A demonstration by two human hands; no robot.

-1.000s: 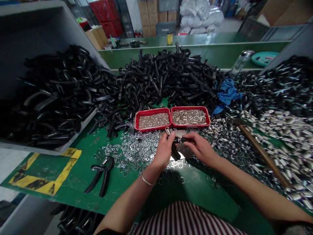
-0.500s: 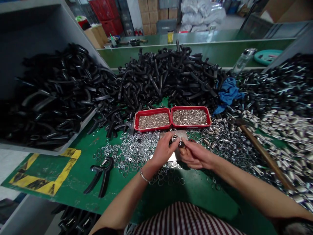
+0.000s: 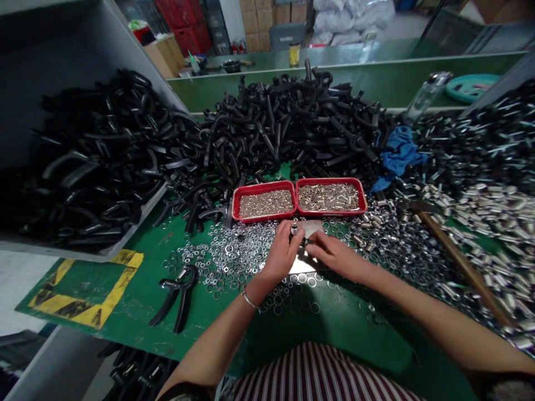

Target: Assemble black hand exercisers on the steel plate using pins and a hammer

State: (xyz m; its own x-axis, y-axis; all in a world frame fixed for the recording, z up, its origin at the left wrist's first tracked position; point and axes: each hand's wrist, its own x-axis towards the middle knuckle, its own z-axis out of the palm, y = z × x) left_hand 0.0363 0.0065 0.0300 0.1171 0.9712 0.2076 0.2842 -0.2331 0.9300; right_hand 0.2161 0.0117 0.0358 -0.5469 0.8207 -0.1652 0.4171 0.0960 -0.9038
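Green bench [image 3: 359, 345]: strewn with black and silvery parts; yellow-and-black tape [image 3: 119, 287] stuck down at left in a rectangle.
Left hand [image 3: 282, 253]: closed on a small silver cylinder [image 3: 294, 229], round end showing past the thumb; thin bracelet [image 3: 249, 301] at wrist.
Right hand [image 3: 334, 253]: fingertips pinched at a small dark piece [image 3: 306, 243], close up against left hand; detail hidden by fingers.
Cylinder and dark piece: over metal plate [image 3: 311, 227], mid-bench; joined or separate, cannot tell.
Red trays [image 3: 264, 218]: two, side by side, just beyond hands; fine silvery bits in left, pins in right.
Washers [image 3: 228, 245]: scattered left of plate; larger rings [image 3: 315, 308] nearer.
Black clamp [image 3: 179, 298]: near left, well apart from hands, two legs spread toward near side.
Black handles [image 3: 276, 128]: heaped across far side, running left into grey bin [image 3: 129, 47].
Hammer [image 3: 468, 264]: at right, wooden handle slanting nearward beside silver sleeves [image 3: 505, 223].
Blue cloth [image 3: 399, 156]: crumpled, right of heap; clear bottle [image 3: 426, 97] farther off.
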